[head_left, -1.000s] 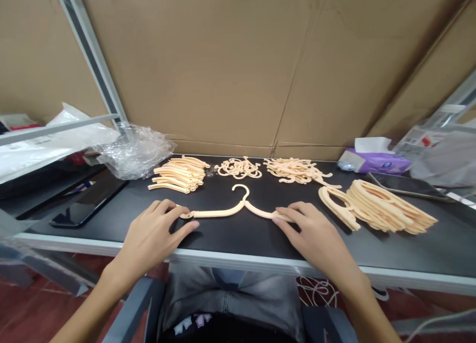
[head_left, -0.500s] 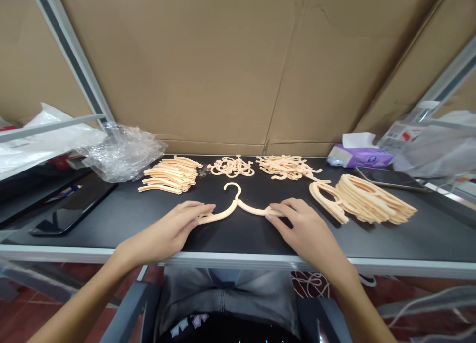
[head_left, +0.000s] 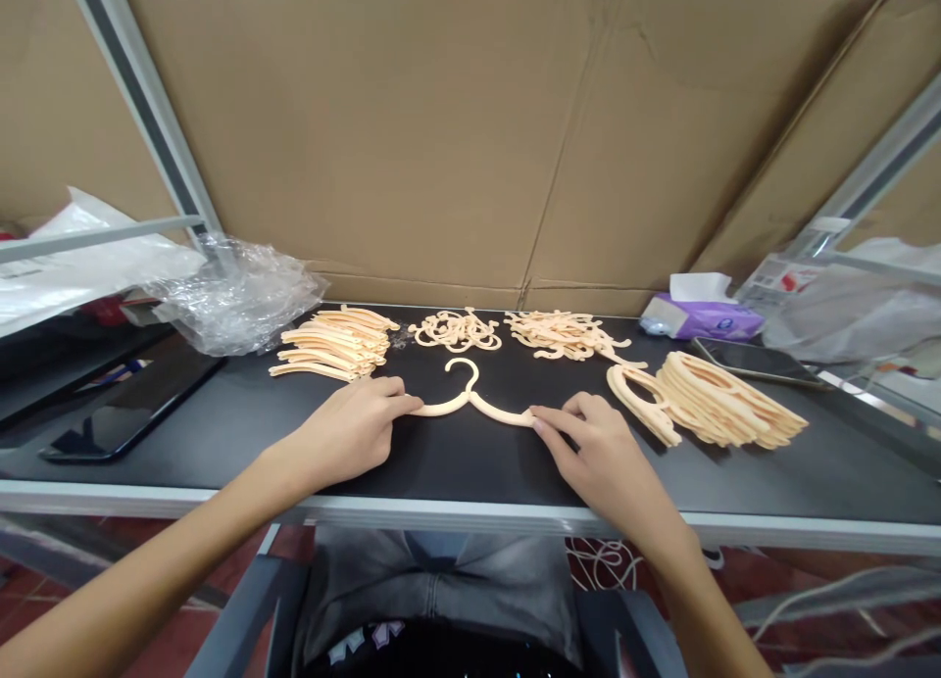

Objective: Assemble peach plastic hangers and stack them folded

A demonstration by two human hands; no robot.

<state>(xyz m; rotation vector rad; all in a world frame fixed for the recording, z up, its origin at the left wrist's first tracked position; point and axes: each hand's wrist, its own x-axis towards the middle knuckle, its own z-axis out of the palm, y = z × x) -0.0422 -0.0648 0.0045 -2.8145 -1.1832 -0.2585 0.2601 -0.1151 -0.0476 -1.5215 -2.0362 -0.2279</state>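
Observation:
A cream hanger [head_left: 502,411] with its hook pointing away from me lies over the black tabletop, in front of my body. My left hand [head_left: 358,425] is closed on the end of its left arm, covering that tip. At the other end, my right hand [head_left: 592,445] pinches the right arm between thumb and fingers. Beyond the hanger are a stack of curved cream arm pieces [head_left: 334,343], a heap of small hooks [head_left: 456,330] and a pile of longer cream pieces [head_left: 566,333]. Folded hangers [head_left: 724,399] lie in a stack to the right.
Crumpled clear plastic [head_left: 242,291] and a dark phone [head_left: 124,409] are on the left. A purple tissue pack [head_left: 706,311] and another phone [head_left: 757,360] sit at the back right. Cardboard [head_left: 412,139] stands behind the table; its metal front edge [head_left: 456,511] runs before me.
My left hand has shifted slightly up and changed its grip on the hanger's left arm, which now sits higher. The right hand has barely moved. The view has tilted slightly.

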